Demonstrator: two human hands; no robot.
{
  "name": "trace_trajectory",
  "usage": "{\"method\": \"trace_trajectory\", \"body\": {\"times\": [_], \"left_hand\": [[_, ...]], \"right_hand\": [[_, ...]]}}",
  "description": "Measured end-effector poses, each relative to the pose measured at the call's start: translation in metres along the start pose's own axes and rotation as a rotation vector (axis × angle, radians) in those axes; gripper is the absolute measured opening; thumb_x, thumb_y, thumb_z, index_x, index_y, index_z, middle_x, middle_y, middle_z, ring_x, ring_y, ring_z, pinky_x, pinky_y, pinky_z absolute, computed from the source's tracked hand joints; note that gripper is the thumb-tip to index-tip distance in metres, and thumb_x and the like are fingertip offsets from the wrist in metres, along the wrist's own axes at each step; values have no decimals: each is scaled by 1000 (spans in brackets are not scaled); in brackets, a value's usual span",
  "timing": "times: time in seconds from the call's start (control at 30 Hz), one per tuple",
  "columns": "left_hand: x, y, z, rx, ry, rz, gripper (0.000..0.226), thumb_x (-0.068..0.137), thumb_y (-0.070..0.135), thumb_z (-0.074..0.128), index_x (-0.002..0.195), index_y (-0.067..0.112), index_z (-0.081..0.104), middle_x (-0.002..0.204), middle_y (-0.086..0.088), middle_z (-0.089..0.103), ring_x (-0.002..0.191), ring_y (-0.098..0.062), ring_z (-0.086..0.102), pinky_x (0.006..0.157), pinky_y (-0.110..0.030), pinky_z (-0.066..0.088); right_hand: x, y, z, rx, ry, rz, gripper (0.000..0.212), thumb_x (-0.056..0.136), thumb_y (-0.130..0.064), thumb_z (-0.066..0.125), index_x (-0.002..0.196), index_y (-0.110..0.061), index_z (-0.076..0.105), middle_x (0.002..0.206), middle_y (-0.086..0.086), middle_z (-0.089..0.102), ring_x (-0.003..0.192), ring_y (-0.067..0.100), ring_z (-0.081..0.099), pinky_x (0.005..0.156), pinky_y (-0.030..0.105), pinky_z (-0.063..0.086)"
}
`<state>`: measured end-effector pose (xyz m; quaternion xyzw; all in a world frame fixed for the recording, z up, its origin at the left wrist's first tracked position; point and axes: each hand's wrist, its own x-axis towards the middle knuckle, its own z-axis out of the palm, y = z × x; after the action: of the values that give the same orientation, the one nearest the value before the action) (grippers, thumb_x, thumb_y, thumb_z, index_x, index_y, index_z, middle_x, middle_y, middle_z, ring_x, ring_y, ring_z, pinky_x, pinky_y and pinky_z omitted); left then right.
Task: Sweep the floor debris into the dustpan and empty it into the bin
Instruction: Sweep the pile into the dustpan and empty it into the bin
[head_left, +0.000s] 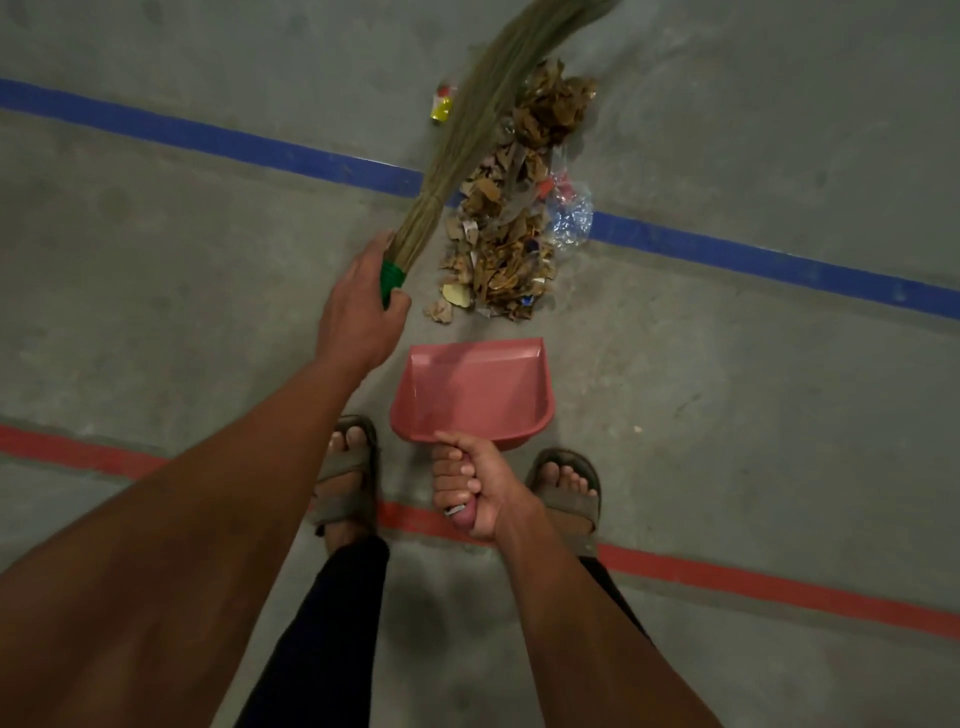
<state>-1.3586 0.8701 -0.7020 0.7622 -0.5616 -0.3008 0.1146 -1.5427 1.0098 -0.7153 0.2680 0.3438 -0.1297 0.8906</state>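
Right hand (480, 486) fingers clench the pink dustpan (470, 392) handle, its mouth just short of the debris pile (511, 228) on the floor; left hand (361, 309) grips the broom (467, 140), seemingly raised. Sweeping begins: next, draw litter pan-ward.

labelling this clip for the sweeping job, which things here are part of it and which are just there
Part of the job:
broom, gripped by the left hand
pink dustpan, handle gripped by the right hand
debris pile of dry leaves and scraps
clear plastic wrapper at the pile's edge
small yellow item, beyond the broom

Just there:
blue floor line
red floor line
sandals
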Motion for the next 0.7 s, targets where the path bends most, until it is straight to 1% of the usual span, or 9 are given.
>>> {"method": "trace_trajectory", "body": {"times": [0.07,0.17,0.27,0.33,0.4,0.5,0.6,0.7], "left_hand": [[13,-5,3,-17,-16,34,69,95,22,55,158,32,29,148,-4,51,124,-27,55,102,-40,46],[32,-19,6,-41,-32,80,70,95,22,54,159,33,28,147,-3,52,123,-25,55,102,-41,48],[51,-36,4,-54,-63,150,72,95,21,54,159,35,27,148,-4,51,123,-25,55,102,-42,48],[63,-43,1,-36,-80,199,72,95,21,54,159,36,27,148,-3,51,123,-23,55,102,-39,47],[75,-48,-4,-7,-110,238,72,96,20,55,159,36,26,146,-3,51,121,-20,55,98,-36,47],[89,-52,-14,35,-153,297,72,96,20,56,159,37,26,146,-3,52,120,-21,56,96,-39,49],[100,-50,-23,53,-200,358,73,95,20,57,160,37,27,146,-4,52,121,-23,56,97,-43,51],[111,-48,-19,72,-216,394,73,98,23,58,160,40,24,143,-3,54,116,-23,58,93,-42,52]], "right_hand": [[19,0,-4,11,9,-36,41,97,-28,60,63,-21,38,39,-9,29,27,4,25,28,19,25],[46,-3,-9,66,-18,-70,44,99,-39,62,66,-20,39,41,-9,30,27,5,26,30,18,22],[73,-11,-10,149,-46,-140,45,98,-46,62,69,-19,40,41,-8,32,27,5,29,30,19,25],[83,-18,-10,192,-63,-194,45,97,-45,64,69,-18,41,42,-7,33,28,5,30,28,21,29],[90,-21,-7,219,-106,-250,43,95,-44,65,71,-18,41,42,-6,34,27,5,31,28,21,30],[94,-10,-3,253,-191,-283,44,101,-45,58,71,-17,41,42,-5,35,27,7,34,30,19,28],[93,3,-2,316,-247,-286,46,103,-46,54,71,-15,44,42,-3,36,28,8,36,30,19,30],[97,-3,-2,297,-221,-309,44,99,-44,59,70,-15,45,42,-4,37,27,7,36,29,20,32]]}}
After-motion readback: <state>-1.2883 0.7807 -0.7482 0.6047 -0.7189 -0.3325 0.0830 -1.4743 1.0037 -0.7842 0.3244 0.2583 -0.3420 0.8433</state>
